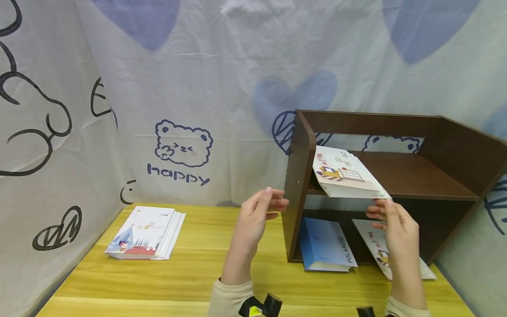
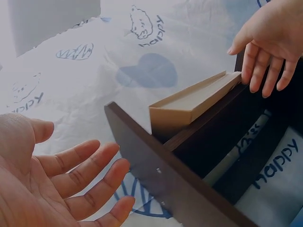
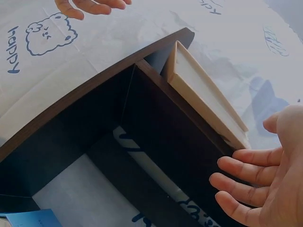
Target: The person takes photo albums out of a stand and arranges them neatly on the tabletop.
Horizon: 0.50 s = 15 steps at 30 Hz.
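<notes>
White illustrated book [image 1: 344, 171] overhangs upper tier of brown bookshelf [image 1: 420, 176], 10 o'clock from right grip [image 1: 398, 222]. Right grip relaxed, thumb apart, nothing grasped, at book's near corner; contact unclear. Left grip [image 1: 257, 209] loosely spread, bare. Blue POLAROID book [image 1: 326, 244], lower tier, left grip's 4 o'clock.

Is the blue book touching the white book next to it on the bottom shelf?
Apart. The head view shows a strip of dark shelf between the blue book and the white book.
</notes>
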Each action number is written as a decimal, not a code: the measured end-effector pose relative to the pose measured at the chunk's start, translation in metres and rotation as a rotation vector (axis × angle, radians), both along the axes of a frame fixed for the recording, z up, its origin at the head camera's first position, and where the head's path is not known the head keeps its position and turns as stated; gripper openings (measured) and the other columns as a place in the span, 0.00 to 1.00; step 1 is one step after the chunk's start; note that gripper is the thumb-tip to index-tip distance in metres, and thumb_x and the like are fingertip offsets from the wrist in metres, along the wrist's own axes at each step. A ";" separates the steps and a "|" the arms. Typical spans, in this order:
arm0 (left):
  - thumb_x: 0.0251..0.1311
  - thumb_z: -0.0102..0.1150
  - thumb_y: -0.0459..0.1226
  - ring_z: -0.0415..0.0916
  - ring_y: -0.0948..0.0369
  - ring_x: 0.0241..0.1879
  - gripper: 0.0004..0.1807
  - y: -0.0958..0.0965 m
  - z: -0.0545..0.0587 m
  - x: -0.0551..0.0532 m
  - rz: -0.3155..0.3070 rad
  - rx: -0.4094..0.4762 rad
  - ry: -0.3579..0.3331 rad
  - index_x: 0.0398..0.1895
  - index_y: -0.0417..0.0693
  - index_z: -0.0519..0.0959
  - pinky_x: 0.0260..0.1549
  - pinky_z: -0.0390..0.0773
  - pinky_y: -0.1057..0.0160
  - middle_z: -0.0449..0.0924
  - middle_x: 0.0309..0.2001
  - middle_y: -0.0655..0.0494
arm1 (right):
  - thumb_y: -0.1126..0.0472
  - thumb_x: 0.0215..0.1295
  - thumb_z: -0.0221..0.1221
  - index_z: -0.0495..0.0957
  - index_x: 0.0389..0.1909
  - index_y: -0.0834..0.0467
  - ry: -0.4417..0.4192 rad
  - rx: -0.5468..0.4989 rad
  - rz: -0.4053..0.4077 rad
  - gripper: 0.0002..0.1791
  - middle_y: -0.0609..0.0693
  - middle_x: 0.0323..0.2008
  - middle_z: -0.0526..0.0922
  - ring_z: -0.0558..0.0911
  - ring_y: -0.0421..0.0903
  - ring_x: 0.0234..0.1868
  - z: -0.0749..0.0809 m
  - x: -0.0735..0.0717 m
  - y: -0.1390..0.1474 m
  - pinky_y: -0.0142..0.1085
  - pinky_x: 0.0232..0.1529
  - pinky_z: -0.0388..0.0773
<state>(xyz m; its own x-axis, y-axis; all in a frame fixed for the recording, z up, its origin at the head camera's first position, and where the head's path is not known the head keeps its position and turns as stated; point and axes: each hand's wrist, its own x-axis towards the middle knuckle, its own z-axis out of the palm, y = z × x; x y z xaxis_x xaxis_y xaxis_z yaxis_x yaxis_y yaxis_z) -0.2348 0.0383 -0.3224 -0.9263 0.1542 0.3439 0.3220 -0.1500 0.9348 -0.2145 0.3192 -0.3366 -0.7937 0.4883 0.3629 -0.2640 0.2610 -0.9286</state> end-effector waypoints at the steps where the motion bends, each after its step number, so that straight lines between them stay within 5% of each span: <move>1: 0.75 0.40 0.51 0.82 0.53 0.45 0.24 0.002 -0.001 0.000 -0.004 -0.002 -0.003 0.51 0.44 0.80 0.51 0.79 0.52 0.85 0.46 0.43 | 0.48 0.76 0.45 0.78 0.48 0.58 0.001 -0.009 -0.002 0.20 0.37 0.33 0.85 0.83 0.34 0.35 0.000 0.000 0.001 0.22 0.34 0.79; 15: 0.74 0.41 0.52 0.81 0.54 0.46 0.24 0.035 -0.010 0.000 -0.051 -0.053 -0.024 0.51 0.45 0.80 0.48 0.77 0.60 0.85 0.47 0.46 | 0.46 0.74 0.48 0.76 0.49 0.59 0.055 -0.161 -0.006 0.22 0.41 0.34 0.85 0.84 0.36 0.34 -0.004 -0.005 0.008 0.23 0.32 0.79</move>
